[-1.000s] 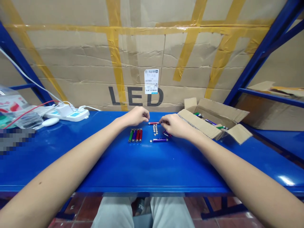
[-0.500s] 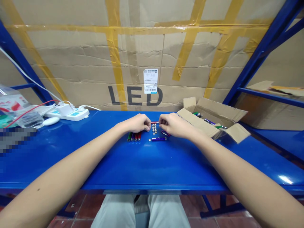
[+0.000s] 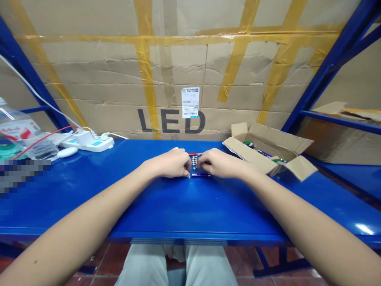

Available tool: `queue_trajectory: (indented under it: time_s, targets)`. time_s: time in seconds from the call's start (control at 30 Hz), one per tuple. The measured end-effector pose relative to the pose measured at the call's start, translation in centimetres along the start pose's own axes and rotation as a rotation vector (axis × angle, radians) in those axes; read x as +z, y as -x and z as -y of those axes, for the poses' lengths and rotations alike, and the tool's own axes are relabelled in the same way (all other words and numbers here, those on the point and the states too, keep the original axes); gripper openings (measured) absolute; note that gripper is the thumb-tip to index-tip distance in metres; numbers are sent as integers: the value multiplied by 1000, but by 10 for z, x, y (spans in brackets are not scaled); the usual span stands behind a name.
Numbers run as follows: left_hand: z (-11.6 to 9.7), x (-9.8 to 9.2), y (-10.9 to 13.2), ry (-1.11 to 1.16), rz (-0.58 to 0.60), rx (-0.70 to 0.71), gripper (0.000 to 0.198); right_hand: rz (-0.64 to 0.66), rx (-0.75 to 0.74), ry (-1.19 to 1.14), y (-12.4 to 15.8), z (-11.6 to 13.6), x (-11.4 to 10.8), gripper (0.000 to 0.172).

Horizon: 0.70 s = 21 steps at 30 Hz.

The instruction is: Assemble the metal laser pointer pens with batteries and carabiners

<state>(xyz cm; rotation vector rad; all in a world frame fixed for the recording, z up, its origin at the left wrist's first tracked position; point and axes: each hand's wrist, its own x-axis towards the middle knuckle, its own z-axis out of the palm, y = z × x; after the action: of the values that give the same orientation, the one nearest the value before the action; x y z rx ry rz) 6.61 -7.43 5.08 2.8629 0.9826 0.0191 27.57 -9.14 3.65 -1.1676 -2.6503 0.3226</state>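
And here we are at the middle of the blue table, where a purple flashlight lies flat, its long axis running left to right across the frame, parallel to the table's near edge and just below both hands. A red flashlight lies the same way on the far side, and between the two a short column of button cells runs front to back. The left hand comes in from the lower left, curled, knuckles up, fingertips right at the purple flashlight's left end. The right hand comes in from the lower right, fingers bent down beside the button cells. The hands are nearly touching, and whether either is gripping anything I cannot tell (those fingers hide too much). Over at the right, an open cardboard box sits with its flaps spread, more flashlights lying inside. At the upper left, a power strip sits by a red wire, and a big carton wall printed LED stands behind everything.
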Motion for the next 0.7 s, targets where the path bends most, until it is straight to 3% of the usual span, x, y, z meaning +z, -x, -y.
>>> queue_trajectory:
  time_s: [0.2,0.33,0.53,0.7]
  targets:
    - [-4,8,-4,42,-19,46,12,87,18,-10,1,12,2,7]
    - [-3,11,-4,93,-29,-4,7,147,27,-38,-1,15,5,4]
    - [-4,5,0,245,3,-70,6,131,-68,-141,-1,-1,4,8]
    - [-4,-1,2,360,-194,42,8,49,-98,-294,5,-13,-5,15]
